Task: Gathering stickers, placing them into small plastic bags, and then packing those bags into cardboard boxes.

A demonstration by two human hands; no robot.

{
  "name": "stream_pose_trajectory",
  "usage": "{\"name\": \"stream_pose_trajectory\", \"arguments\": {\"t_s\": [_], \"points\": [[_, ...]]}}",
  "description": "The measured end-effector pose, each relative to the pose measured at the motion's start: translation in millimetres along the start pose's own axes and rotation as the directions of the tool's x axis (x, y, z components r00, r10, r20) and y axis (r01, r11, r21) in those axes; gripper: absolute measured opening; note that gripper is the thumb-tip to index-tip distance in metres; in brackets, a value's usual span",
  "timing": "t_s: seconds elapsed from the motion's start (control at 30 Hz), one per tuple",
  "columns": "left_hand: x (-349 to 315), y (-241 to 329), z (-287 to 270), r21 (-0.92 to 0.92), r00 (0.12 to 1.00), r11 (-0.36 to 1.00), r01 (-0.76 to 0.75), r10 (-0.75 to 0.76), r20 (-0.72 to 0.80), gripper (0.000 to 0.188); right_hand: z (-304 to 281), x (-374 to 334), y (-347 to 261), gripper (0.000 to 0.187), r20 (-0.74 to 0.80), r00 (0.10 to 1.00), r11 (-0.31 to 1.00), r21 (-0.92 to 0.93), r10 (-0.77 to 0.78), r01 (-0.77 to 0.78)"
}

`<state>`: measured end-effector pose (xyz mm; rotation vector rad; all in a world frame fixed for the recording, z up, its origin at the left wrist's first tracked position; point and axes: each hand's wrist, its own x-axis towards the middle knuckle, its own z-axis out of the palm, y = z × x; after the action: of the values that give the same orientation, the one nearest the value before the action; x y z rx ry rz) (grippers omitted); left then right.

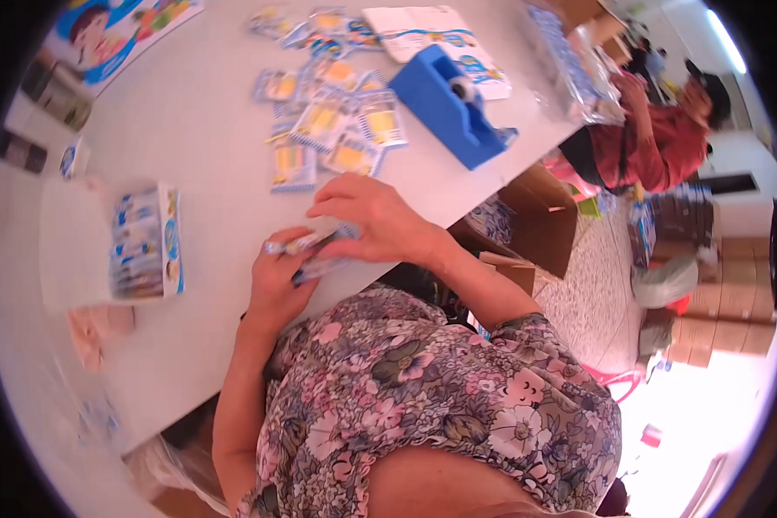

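Note:
Near the table's front edge, my left hand [278,281] closes round several small blue-and-white sachets [312,266]. My right hand [373,217] reaches over from the right, its fingers bent and its thumb against the sachets. The contents of the held sachets are hidden by my fingers. Just beyond my hands lies a loose pile of clear sachets with yellow contents [324,121]. To the left stands an open white box [173,237] holding a row of similar sachets.
A blue tape dispenser [445,108] sits right of the pile, by a flat white carton [483,78]. An open cardboard box [535,220] stands below the table's right edge. A person in red [647,147] works at the far right. A printed box [116,34] lies far left.

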<state>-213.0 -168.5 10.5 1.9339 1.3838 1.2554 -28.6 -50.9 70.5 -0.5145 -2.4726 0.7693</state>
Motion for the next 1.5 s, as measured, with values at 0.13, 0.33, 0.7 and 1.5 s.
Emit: {"name": "stream_pose_trajectory", "arguments": {"t_s": [0.13,0.33,0.7,1.5], "points": [[-1,4,0,0.083,0.998,0.997,0.001,-0.006,0.061,0.044,-11,10,-30,0.033,0.024,0.999,0.997,-0.074,-0.035,0.037],[4,5,4,0.053,1.000,0.998,-0.014,0.014,0.012,0.045,-23,-4,-25,0.022,0.099,0.995,0.988,-0.151,-0.009,0.024],[-3,0,-7,0.014,0.997,0.997,-0.071,0.070,0.024,0.048,-113,-33,-16,0.021,-0.419,0.672,0.787,0.421,0.610,-0.452],[2,8,1,-0.131,0.971,0.972,0.197,-0.212,-0.108,0.047,-72,-74,14,0.042,-0.282,0.906,0.923,-0.131,0.316,-0.363]]}}
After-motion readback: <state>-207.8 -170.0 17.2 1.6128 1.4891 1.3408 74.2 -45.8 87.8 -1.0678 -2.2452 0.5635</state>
